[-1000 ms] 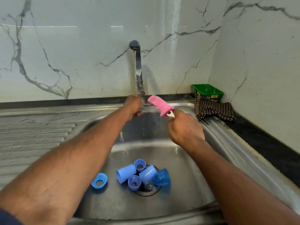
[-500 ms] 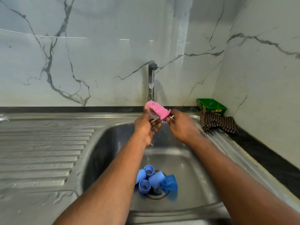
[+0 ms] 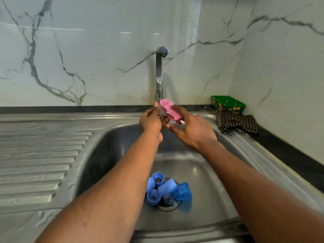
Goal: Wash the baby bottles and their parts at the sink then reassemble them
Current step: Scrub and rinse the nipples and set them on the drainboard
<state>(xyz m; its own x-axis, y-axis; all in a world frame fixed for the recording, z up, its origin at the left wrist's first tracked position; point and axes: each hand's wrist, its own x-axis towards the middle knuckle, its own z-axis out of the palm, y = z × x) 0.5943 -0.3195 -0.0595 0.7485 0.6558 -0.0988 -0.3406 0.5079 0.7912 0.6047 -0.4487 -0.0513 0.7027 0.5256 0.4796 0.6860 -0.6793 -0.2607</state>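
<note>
Under the running tap point(image 3: 161, 67) my left hand point(image 3: 152, 119) holds a small clear bottle part point(image 3: 162, 114), mostly hidden by its fingers. My right hand point(image 3: 191, 128) pinches a pink sponge brush point(image 3: 169, 111) and presses it against that part. Several blue caps, rings and a blue bottle point(image 3: 182, 192) lie around the drain of the steel sink point(image 3: 108, 155). One clear teat point(image 3: 169, 200) lies over the drain.
A ribbed steel draining board point(image 3: 40, 151) stretches to the left. At the back right corner stand a green box point(image 3: 228, 103) and a checked cloth point(image 3: 235, 121) on the black counter point(image 3: 289, 153). Marble walls close the back and right.
My left hand left the tap and came to the pink brush. My right hand slid up the brush and now covers part of it. The view shifted left and down.
</note>
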